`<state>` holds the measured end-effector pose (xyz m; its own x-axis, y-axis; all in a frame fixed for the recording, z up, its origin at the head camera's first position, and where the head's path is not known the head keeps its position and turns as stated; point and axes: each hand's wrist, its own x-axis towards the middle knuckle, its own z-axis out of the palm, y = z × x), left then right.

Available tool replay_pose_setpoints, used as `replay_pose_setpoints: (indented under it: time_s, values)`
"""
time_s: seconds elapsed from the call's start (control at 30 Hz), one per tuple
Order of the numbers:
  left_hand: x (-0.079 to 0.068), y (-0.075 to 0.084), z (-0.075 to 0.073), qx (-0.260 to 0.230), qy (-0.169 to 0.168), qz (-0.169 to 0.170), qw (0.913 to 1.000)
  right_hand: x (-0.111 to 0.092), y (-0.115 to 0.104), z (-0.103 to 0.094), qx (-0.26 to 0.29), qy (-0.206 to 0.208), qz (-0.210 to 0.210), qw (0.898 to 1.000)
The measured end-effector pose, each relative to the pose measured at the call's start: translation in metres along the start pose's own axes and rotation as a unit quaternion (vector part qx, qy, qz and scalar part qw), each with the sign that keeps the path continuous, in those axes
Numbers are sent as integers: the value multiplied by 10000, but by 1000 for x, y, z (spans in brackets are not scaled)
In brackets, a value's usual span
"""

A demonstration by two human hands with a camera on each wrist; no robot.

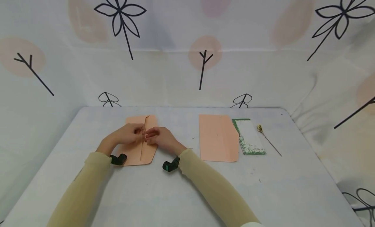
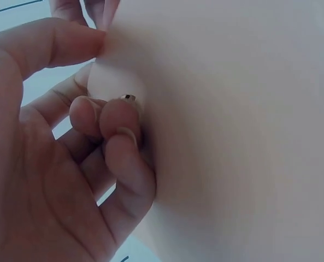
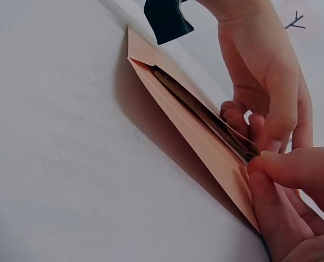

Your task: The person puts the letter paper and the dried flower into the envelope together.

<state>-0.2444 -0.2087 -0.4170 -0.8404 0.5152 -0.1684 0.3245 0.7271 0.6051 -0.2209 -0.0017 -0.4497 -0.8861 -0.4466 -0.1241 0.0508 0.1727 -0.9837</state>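
Note:
A peach envelope [image 1: 131, 155] lies at the table's left, its opening running lengthwise between my hands. Through the parted slit [image 3: 200, 112] in the right wrist view, something dark and patterned shows inside. My left hand [image 1: 131, 134] pinches the envelope's edge with thumb and forefinger. Its other fingers [image 2: 121, 120] are curled, with a small metallic tip [image 2: 128, 98] showing beside them; what it belongs to is hidden. From the other side, my right hand [image 1: 164, 139] pinches the edge of the opening, its thumb [image 3: 293, 166] against the forefinger. The fingertips of both hands nearly meet.
A second peach envelope [image 1: 218, 139] lies flat right of my hands. Beside it are a white card with a green floral border [image 1: 250, 135] and a thin dried flower stem [image 1: 270, 144]. A patterned cloth [image 1: 164, 74] hangs behind the table.

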Motion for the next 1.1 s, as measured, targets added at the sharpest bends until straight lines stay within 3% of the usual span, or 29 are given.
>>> replay_pose_setpoints:
  time_s: [0.27,1.1]
  values:
    - [1,3,0,138,-71,-181,9997,-4,2,-1,-279,114,-142,9994]
    - [5,1,8,359,57,-230,9991,-9,5,-5,134,-70,-360,9992]
